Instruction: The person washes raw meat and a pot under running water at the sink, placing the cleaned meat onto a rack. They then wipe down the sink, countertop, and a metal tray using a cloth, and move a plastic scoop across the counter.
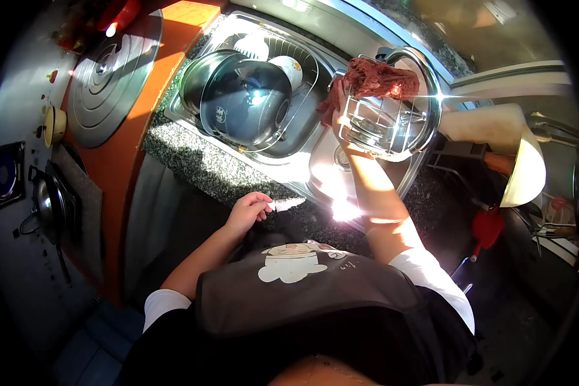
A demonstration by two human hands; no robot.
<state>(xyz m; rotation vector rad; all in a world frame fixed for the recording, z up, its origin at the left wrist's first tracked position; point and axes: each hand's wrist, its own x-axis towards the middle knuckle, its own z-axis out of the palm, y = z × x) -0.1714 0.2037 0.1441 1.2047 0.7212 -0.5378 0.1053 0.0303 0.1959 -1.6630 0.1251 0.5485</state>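
My left hand (pixel 248 212) is in front of the granite counter edge, its fingers closed in a pinch. At the fingertips is a small pale, narrow strip (pixel 288 204); glare hides what kind of thing it is. My right arm reaches over the sink drainer to a metal wire rack (pixel 392 145). My right hand (pixel 345 125) is at the rack's left side, washed out by sunlight, its fingers not clear. A reddish-brown cloth (pixel 383 78) lies over the rack's top and hangs beside that hand. Behind the wires is a round, shiny metal rim (pixel 437 96).
A dark wok (pixel 248 100) and a wire basket stand in the left sink (pixel 312 119). On the right are a cutting board (pixel 486 125), a cream-coloured curved piece (pixel 526 170) and a red utensil (pixel 487 228). A large round lid (pixel 112 77) and a stove pan (pixel 45 199) are left.
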